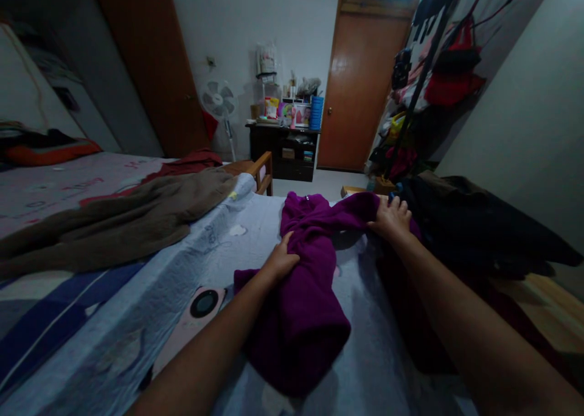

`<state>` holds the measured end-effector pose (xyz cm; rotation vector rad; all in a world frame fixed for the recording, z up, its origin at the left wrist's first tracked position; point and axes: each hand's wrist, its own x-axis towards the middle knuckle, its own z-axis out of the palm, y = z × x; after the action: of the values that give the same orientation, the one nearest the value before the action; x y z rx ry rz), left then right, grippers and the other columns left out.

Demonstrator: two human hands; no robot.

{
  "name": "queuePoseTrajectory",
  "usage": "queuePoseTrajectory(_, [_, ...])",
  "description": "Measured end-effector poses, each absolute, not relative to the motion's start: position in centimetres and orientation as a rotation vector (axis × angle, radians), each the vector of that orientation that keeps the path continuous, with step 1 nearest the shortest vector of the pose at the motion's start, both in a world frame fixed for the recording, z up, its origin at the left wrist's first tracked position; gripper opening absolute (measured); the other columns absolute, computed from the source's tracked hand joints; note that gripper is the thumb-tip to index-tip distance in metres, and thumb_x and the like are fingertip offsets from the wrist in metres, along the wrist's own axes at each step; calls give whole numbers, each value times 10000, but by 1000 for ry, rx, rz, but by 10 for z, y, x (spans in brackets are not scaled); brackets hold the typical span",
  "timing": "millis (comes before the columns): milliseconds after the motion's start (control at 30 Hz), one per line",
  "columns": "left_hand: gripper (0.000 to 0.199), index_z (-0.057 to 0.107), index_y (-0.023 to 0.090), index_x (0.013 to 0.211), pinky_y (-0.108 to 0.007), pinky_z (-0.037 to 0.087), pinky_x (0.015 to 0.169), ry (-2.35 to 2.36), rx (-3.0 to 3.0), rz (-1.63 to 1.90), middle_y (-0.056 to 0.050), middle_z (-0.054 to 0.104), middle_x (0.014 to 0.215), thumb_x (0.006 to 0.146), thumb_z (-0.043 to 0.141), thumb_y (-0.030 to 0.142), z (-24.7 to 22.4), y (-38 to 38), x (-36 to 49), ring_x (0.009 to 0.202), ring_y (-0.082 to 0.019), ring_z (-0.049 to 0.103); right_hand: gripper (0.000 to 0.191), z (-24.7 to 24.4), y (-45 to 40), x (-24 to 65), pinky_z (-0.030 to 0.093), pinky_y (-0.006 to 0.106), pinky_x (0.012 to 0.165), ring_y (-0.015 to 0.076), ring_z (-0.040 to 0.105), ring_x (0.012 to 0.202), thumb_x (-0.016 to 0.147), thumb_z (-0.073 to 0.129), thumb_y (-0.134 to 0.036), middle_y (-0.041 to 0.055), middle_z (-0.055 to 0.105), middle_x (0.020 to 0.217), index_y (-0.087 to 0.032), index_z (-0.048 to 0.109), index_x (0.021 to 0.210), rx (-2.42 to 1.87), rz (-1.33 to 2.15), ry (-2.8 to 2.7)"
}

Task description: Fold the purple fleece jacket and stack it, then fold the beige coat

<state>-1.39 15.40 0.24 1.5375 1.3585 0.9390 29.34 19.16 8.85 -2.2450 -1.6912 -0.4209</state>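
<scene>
A purple long-sleeved top (310,282) lies bunched on the pale blue bedsheet (365,343), its collar end away from me and its hem towards me. My left hand (281,261) grips the left side of its body, with some fingers hidden by the fabric. Out to the right, my right hand (393,216) holds the top's sleeve, which is lifted and stretched sideways from the shoulder. Beside my left forearm is a flat pink object with a dark round disc (204,303), partly covered by the arm.
Brown fuzzy clothing (137,206) is spread on the left. Dark clothes (474,221) are piled to the right. Beyond the bed stand a wooden chair (263,171), a white fan (219,103) and a black cabinet (283,151). Bags (456,75) hang at the right wall.
</scene>
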Motion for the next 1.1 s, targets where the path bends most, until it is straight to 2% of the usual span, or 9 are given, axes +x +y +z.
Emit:
queuePoseTrajectory(167, [700, 510, 179, 1324, -345, 426, 1046, 1310, 1468, 961, -77, 618, 1301, 635, 581, 77, -8, 150, -42, 1193, -228, 577, 701, 73, 206, 294, 431, 509, 860, 395, 592, 1084, 811, 612, -280, 324, 567, 1213, -89, 355, 1435, -2430, -231, -1758])
queuePoseTrajectory(267, [610, 551, 193, 1262, -356, 474, 992, 1275, 1506, 958, -62, 655, 1242, 659, 588, 108, -14, 145, -53, 1153, -227, 603, 415, 84, 216, 278, 469, 431, 803, 343, 651, 973, 816, 564, -258, 234, 675, 1040, -119, 605, 1204, -2425, -61, -1788])
queuePoseTrajectory(367, [566, 564, 183, 1218, -343, 518, 918, 1262, 1490, 1015, -61, 682, 1176, 656, 564, 117, -15, 142, -59, 1051, -215, 651, 268, 106, 226, 244, 471, 363, 786, 307, 656, 949, 754, 583, -212, 178, 697, 989, -158, 681, 996, -2231, -66, -1798])
queuePoseTrajectory(467, [555, 558, 168, 1200, -326, 549, 830, 1309, 1387, 1144, -62, 701, 1102, 648, 511, 123, -9, 143, -68, 944, -203, 679, 265, 123, 230, 196, 471, 330, 779, 273, 651, 912, 755, 521, -165, 140, 701, 957, -149, 658, 981, -1867, 16, -1806])
queuePoseTrajectory(600, [550, 548, 175, 1217, -290, 559, 705, 1488, 1233, 1317, -45, 716, 978, 670, 492, 174, 3, 140, -91, 798, -184, 686, 375, 127, 217, 123, 456, 317, 880, 215, 620, 969, 805, 460, -140, 73, 688, 1042, -176, 577, 1159, -1354, 196, -1874])
queuePoseTrajectory(733, [563, 585, 186, 1189, -246, 534, 608, 1650, 1021, 1416, -36, 716, 888, 631, 522, 160, 5, 133, -123, 682, -164, 668, 493, 111, 182, 61, 374, 436, 1012, 270, 549, 1151, 843, 522, -222, 130, 627, 1215, -152, 473, 1328, -1199, 311, -2212])
queuePoseTrajectory(800, [563, 595, 184, 1163, -238, 524, 586, 1712, 919, 1477, -34, 710, 856, 603, 550, 156, -2, 130, -139, 650, -160, 657, 478, 102, 163, 40, 361, 497, 1008, 300, 558, 1141, 819, 579, -247, 142, 631, 1215, -160, 520, 1285, -1018, 347, -2533])
queuePoseTrajectory(967, [499, 566, 166, 1120, -314, 543, 775, 1768, 1005, 1580, -67, 682, 983, 622, 568, 192, -28, 123, -163, 853, -204, 661, 260, 88, 141, 45, 381, 365, 1004, 202, 580, 1101, 839, 523, -161, 63, 673, 1122, -210, 642, 1065, -678, 382, -2403])
queuePoseTrajectory(1100, [673, 445, 164, 1314, -417, 482, 951, 1947, 1106, 1363, -149, 567, 1262, 658, 596, 195, -29, 123, -165, 1134, -277, 585, 216, 68, 159, 105, 396, 352, 988, 204, 565, 1061, 838, 467, -162, 82, 652, 1073, -192, 645, 957, -1139, 409, -1711])
